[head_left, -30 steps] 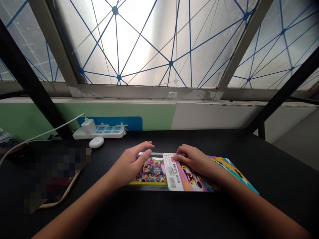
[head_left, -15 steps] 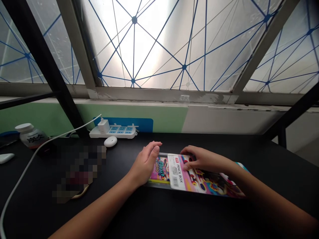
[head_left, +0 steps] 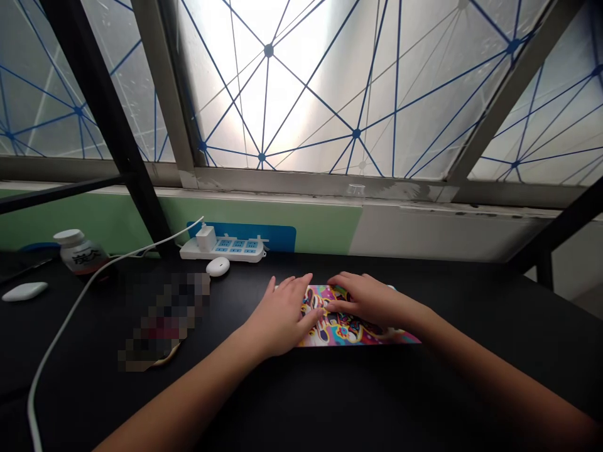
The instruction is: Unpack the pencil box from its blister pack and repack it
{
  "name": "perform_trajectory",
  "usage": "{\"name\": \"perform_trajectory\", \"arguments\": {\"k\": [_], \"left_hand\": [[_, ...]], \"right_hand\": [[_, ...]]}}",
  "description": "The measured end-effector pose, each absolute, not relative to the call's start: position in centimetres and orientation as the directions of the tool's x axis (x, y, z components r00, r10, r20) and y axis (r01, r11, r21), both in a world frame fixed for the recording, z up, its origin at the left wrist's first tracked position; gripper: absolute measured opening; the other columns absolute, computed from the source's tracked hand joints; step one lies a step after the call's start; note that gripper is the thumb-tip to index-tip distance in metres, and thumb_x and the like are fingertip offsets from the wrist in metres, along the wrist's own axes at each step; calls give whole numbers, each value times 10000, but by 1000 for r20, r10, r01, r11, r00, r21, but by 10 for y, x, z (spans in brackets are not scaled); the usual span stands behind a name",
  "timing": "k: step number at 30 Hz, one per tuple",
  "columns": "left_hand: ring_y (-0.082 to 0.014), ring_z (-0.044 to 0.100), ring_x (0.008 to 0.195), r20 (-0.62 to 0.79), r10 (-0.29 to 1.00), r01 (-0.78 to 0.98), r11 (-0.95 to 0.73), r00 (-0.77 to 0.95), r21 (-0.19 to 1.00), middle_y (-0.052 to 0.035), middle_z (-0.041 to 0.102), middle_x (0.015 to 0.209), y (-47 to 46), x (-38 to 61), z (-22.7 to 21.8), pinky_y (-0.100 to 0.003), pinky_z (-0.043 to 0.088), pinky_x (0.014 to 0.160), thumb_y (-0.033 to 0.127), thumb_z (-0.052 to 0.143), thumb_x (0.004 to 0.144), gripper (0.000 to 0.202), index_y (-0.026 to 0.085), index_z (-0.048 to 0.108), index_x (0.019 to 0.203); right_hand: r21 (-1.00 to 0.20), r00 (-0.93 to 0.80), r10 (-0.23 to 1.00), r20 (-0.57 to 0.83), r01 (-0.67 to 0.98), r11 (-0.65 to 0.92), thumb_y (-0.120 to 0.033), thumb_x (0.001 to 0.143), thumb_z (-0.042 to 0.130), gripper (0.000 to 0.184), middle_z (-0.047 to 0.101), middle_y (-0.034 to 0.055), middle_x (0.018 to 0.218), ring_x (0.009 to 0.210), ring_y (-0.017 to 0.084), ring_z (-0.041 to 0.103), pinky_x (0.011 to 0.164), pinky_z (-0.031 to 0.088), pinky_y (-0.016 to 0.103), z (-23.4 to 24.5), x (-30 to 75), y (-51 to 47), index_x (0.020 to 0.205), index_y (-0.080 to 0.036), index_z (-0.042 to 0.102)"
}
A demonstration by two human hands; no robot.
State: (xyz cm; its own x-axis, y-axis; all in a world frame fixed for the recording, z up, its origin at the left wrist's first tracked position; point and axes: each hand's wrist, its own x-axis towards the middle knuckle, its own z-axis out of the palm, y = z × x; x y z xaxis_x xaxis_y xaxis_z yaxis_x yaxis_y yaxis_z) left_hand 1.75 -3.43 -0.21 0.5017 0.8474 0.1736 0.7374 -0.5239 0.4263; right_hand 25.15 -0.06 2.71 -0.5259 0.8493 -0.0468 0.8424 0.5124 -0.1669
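Observation:
A colourful cartoon-printed pencil box (head_left: 336,329) lies flat on the black desk. My left hand (head_left: 282,317) rests over its left end, palm down, with fingers stretched out and the thumb lying on the print. On the box's middle and far edge sits my right hand (head_left: 362,298), thumb on the top and fingers curled toward the back edge. My right wrist and forearm cover part of the box's right side. The left end is hidden under my left hand.
A white power strip (head_left: 245,251) with a plugged-in charger (head_left: 206,239) stands by the wall. Before it lies a round white case (head_left: 218,267). Further left are a white-lidded jar (head_left: 80,252), a white cable (head_left: 66,326), a white oval object (head_left: 25,291) and a blurred-out item (head_left: 164,326).
The inner part that showed at the left is out of sight, as is the barcode label. My left hand has turned flatter over the box end. The view has shifted slightly.

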Motion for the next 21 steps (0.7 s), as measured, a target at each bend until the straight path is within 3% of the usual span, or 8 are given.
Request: {"name": "perform_trajectory", "arguments": {"k": [4,6,10,12,15,18,21], "left_hand": [[-334,525,1266,212,833,773,-553,510,311,-135,595,1372,-33,17,1,-648,273,1118,595,507,951,655,209,405,1470],[-318,565,1166,294,800,775,-590,523,226,-119,638,1254,-34,17,5,-616,313,1099,591,590,913,652,205,460,1422],[-263,578,960,488,656,752,-659,576,-1,-82,649,1042,-39,13,22,-519,416,1019,455,702,880,424,170,602,1177],[-252,581,905,530,590,735,-670,609,-98,-83,651,994,-41,10,29,-486,459,963,371,682,907,246,162,622,1021],[-295,591,1075,500,523,686,-693,690,-221,-110,655,1161,-43,7,31,-519,422,1027,227,611,942,48,181,617,930],[-306,585,1183,385,522,633,-730,761,-260,-113,629,1299,-43,12,21,-531,392,1076,106,552,924,109,190,621,929],[-300,646,1064,300,543,606,-773,785,-187,-123,669,1211,-44,19,15,-510,457,1004,216,627,906,58,182,618,952]], "right_hand": [[-365,-356,932,-70,879,308,-634,884,555,449,699,74,995,863,237,652,722,492,322,19,315,-12,1014,-215,646],[-388,-341,940,-6,867,312,-640,838,615,419,665,37,855,741,205,615,634,469,300,21,331,-18,863,-222,607],[-311,-372,872,318,828,467,-598,814,669,402,640,46,914,681,177,574,622,457,306,34,328,-32,775,-237,498],[-276,-391,832,393,813,513,-530,862,644,341,656,69,1015,686,173,587,636,470,313,38,319,-42,788,-242,477],[-212,-481,794,373,789,577,-381,933,569,198,674,82,1110,786,203,636,679,501,328,35,306,-54,810,-246,490],[-101,-596,728,340,746,658,-216,905,538,35,667,110,1168,927,252,638,768,525,380,25,295,-59,875,-233,543],[-42,-648,705,288,727,685,-114,775,597,186,649,130,1155,956,279,597,805,526,423,18,286,-60,933,-207,564]]}}
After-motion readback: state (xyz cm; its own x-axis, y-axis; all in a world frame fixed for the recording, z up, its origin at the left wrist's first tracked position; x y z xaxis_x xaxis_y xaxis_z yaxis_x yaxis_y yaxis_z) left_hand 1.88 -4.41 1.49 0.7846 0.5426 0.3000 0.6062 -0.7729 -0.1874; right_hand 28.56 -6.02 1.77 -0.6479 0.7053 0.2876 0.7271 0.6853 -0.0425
